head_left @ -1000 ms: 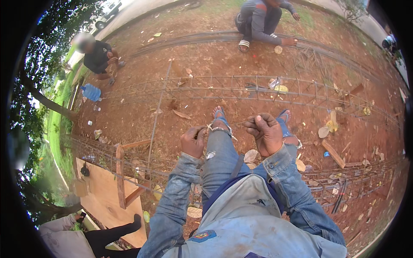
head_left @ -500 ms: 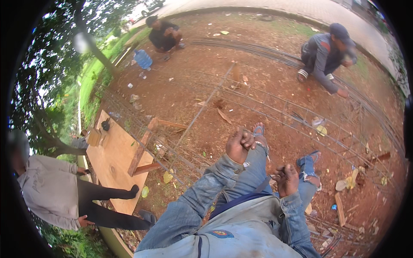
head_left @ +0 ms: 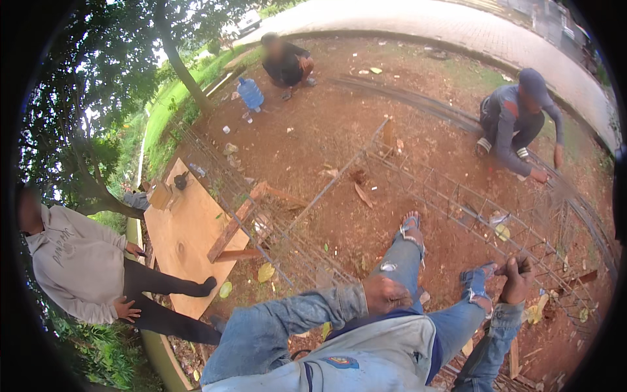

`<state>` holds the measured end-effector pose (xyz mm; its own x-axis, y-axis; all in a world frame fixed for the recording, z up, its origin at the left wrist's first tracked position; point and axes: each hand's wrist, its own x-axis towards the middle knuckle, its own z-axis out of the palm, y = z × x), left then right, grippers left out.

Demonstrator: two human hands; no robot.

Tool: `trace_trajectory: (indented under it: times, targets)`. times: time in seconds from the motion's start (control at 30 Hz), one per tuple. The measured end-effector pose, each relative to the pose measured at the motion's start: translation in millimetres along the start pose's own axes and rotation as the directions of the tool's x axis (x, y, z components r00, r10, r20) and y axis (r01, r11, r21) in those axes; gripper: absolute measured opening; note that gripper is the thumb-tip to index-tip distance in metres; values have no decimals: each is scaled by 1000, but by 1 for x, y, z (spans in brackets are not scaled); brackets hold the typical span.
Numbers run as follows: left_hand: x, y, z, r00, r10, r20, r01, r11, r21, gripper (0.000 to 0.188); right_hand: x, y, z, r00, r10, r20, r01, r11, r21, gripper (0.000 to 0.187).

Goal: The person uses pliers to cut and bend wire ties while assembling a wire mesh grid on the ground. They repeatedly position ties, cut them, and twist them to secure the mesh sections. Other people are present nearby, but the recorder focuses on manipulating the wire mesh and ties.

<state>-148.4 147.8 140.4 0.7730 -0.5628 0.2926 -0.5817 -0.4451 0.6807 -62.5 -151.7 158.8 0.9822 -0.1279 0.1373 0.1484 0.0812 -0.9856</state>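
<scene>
My left hand is closed over my left thigh, just above the torn jeans; whatever lies in its fingers is hidden. Off to the right, my right hand is raised with thumb and fingers pinched; anything held there is too small to name. Beyond it runs a long cage of thin steel bars, low over the red soil. A single steel bar crosses at an angle near the cage's left end, with a wooden trestle further left.
A plywood sheet lies at left, beside a standing person. Two people squat farther off, one by a blue water jug, another reaching to a bundle of long bars. Leaves and litter dot the soil.
My hands have moved apart: the right went outward to the right, the left drew back lower toward my lap. The view has shifted, and the squatting person at right has lowered a hand.
</scene>
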Motion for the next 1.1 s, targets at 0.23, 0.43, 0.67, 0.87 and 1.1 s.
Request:
trace_trajectory:
  times: [0.23, 0.43, 0.67, 0.87, 1.1]
  targets:
    - [-23, -33, -28, 935, -351, -43, 345, 932, -106, 16, -9, 18, 8, 954, 32, 298, 39, 972, -230, 22]
    - [-19, -41, -58, 766, -595, -244, 562, 804, -195, 21, -1, -17, 31, 890, -176, 420, 378, 800, -466, 18]
    - [-5, -46, -59, 873, -461, -157, 428, 880, -205, 29, 6, -9, 18, 930, -150, 334, 284, 873, -397, 22]
    - [9, -20, -60, 978, -201, -54, 207, 964, 169, 14, 11, 24, 7, 951, 232, 205, -187, 958, -219, 29]
    - [17, -21, -57, 987, -136, -85, 154, 950, 273, 9, 10, 59, 0, 888, 433, 156, -391, 889, -240, 32]
